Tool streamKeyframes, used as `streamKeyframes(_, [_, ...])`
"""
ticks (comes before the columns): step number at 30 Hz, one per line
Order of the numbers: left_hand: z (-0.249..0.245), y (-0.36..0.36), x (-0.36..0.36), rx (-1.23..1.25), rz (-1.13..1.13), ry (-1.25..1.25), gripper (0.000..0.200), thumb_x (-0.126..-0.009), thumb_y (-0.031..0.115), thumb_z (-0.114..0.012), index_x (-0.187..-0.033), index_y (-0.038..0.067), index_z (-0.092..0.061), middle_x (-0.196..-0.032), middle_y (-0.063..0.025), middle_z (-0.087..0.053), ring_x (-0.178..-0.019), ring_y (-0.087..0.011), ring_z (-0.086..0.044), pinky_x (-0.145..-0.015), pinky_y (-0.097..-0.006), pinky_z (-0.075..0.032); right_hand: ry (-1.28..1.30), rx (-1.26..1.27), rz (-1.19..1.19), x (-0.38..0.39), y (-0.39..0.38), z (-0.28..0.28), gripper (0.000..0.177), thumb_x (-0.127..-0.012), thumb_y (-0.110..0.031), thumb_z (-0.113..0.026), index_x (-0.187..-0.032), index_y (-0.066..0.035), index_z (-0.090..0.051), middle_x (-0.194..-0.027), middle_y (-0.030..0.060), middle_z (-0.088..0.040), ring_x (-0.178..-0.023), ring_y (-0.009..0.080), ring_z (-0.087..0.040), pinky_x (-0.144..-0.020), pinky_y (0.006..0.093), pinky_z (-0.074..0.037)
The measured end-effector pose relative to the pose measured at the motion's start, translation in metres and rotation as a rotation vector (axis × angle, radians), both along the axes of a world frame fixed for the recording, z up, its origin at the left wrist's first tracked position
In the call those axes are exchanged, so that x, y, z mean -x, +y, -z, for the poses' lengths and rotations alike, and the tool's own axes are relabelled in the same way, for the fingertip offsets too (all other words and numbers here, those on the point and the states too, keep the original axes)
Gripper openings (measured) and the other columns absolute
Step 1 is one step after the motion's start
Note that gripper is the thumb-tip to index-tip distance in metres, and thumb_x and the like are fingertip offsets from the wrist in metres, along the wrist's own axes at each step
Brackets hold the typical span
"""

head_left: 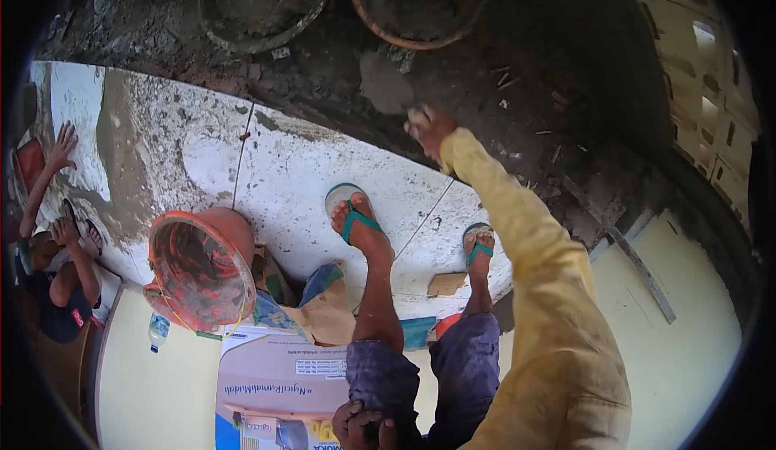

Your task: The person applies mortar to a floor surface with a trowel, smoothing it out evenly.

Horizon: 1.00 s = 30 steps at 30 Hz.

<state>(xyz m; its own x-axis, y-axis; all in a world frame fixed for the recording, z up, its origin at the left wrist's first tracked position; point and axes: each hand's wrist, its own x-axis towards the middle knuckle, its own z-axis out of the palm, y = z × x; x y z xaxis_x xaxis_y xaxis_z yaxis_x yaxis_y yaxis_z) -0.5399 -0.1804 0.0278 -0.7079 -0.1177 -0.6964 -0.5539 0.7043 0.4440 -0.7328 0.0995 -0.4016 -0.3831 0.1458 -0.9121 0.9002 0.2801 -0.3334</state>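
My right hand (pixel 430 132), at the end of a yellow sleeve, is closed at the edge of the dark, wet ground. Just past its fingers lies the grey, mortar-smeared blade of a trowel (pixel 385 85); the handle is mostly hidden in my grip. Low in the view, my left hand (pixel 364 427) is beside my purple trouser leg (pixel 380 381), with its fingers curled. A dark patch shows between those fingers, but I cannot make out what it is. Two round tubs of grey mortar, a left tub (pixel 311 18) and a right tub (pixel 368 18), stand beyond the trowel.
A red bucket (pixel 242 236) lies tilted on the mortar-spattered white floor (pixel 299 159), near a torn sack (pixel 323 313) and a plastic bottle (pixel 158 330). Another person (pixel 61 288) sits at left. A long straight bar (pixel 638 264) lies at right, by the wall.
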Motion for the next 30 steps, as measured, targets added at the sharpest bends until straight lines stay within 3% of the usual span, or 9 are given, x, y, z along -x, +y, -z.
streamKeyframes(1, [-0.002, -0.001, 0.001, -0.011, 0.008, -0.022, 0.018, -0.081, 0.018, -0.074, -0.085, 0.002, -0.064, -0.109, -0.0178, -0.056, -0.093, -0.0291, -0.058, -0.086, -0.0401, -0.048, 0.033, 0.051, -0.158, -0.003, 0.011, -0.022, 0.05, -0.086, -0.037, -0.066, -0.12, -0.004, -0.049, -0.075, 0.0103, -0.061, -0.054, 0.0155, -0.055, -0.05, 0.036, -0.048])
streamKeyframes(4, [-0.003, 0.002, -0.012, -0.03, -0.153, -0.056, 0.019, -0.081, 0.017, -0.074, -0.089, 0.003, -0.064, -0.11, -0.017, -0.056, -0.095, -0.0285, -0.057, -0.086, -0.0398, -0.047, 0.073, 0.136, -0.011, -0.003, 0.031, -0.077, 0.043, -0.085, -0.032, -0.067, -0.114, -0.005, -0.05, -0.084, 0.0152, -0.063, -0.064, 0.0228, -0.063, -0.059, 0.0381, -0.051])
streamKeyframes(8, [-0.006, -0.002, -0.003, -0.033, -0.076, -0.097, 0.019, -0.082, 0.016, -0.074, -0.093, 0.004, -0.064, -0.112, -0.0167, -0.056, -0.099, -0.0292, -0.057, -0.088, -0.0391, -0.047, 0.283, -0.382, -0.618, 0.075, 0.071, -0.128, 0.039, -0.086, -0.026, -0.065, -0.119, -0.008, -0.053, -0.094, 0.0177, -0.065, -0.077, 0.0275, -0.066, -0.063, 0.0392, -0.053])
streamKeyframes(10, [-0.009, -0.008, -0.019, -0.054, -0.186, -0.202, 0.02, -0.082, 0.016, -0.074, -0.094, 0.005, -0.064, -0.112, -0.0177, -0.056, -0.101, -0.0305, -0.056, -0.089, -0.0395, -0.046, 0.202, -0.571, -1.066, 0.12, 0.096, -0.109, 0.047, -0.086, -0.033, -0.063, -0.123, -0.004, -0.058, -0.116, 0.0237, -0.063, -0.106, 0.0379, -0.062, -0.087, 0.0424, -0.051])
streamKeyframes(13, [-0.007, -0.007, 0.002, -0.059, 0.029, -0.096, 0.02, -0.081, 0.016, -0.074, -0.094, 0.005, -0.064, -0.112, -0.0193, -0.056, -0.102, -0.0329, -0.056, -0.09, -0.0412, -0.045, 0.004, -0.704, -1.332, 0.177, 0.091, -0.092, 0.041, -0.087, -0.031, -0.062, -0.118, -0.005, -0.059, -0.107, 0.0201, -0.064, -0.099, 0.0353, -0.063, -0.083, 0.0419, -0.051])
streamKeyframes(21, [-0.008, -0.004, 0.003, -0.054, -0.013, -0.096, 0.02, -0.082, 0.017, -0.073, -0.094, 0.005, -0.063, -0.113, -0.0204, -0.055, -0.103, -0.034, -0.054, -0.091, -0.0426, -0.044, -0.576, -0.639, -1.046, 0.243, 0.07, -0.093, 0.025, -0.089, -0.026, -0.062, -0.104, -0.006, -0.063, -0.084, 0.0105, -0.065, -0.081, 0.0286, -0.065, -0.071, 0.0406, -0.051])
streamKeyframes(23, [-0.009, -0.004, 0.001, -0.058, -0.03, -0.109, 0.019, -0.082, 0.017, -0.072, -0.094, 0.005, -0.063, -0.114, -0.0204, -0.055, -0.103, -0.0335, -0.054, -0.09, -0.0419, -0.045, -0.521, -0.554, -0.864, 0.243, 0.082, -0.096, 0.022, -0.089, -0.025, -0.062, -0.1, -0.006, -0.064, -0.079, 0.0081, -0.066, -0.077, 0.0269, -0.065, -0.068, 0.0402, -0.051])
streamKeyframes(26, [-0.009, -0.003, -0.005, -0.061, -0.078, -0.135, 0.019, -0.083, 0.017, -0.072, -0.095, 0.005, -0.063, -0.115, -0.02, -0.054, -0.103, -0.0325, -0.055, -0.09, -0.041, -0.045, -0.134, -0.229, -0.462, 0.211, 0.1, -0.114, 0.016, -0.09, -0.022, -0.062, -0.091, -0.006, -0.062, -0.071, 0.0061, -0.059, -0.059, 0.0216, -0.056, -0.056, 0.0351, -0.047])
streamKeyframes(30, [-0.012, -0.003, 0.002, -0.066, -0.003, -0.114, 0.019, -0.083, 0.016, -0.071, -0.096, 0.004, -0.063, -0.115, -0.0197, -0.054, -0.103, -0.0319, -0.055, -0.09, -0.0408, -0.045, -0.035, -0.232, -0.473, 0.203, 0.074, -0.125, 0.014, -0.088, -0.02, -0.064, -0.092, -0.007, -0.062, -0.075, 0.0062, -0.06, -0.056, 0.0181, -0.051, -0.055, 0.0332, -0.047])
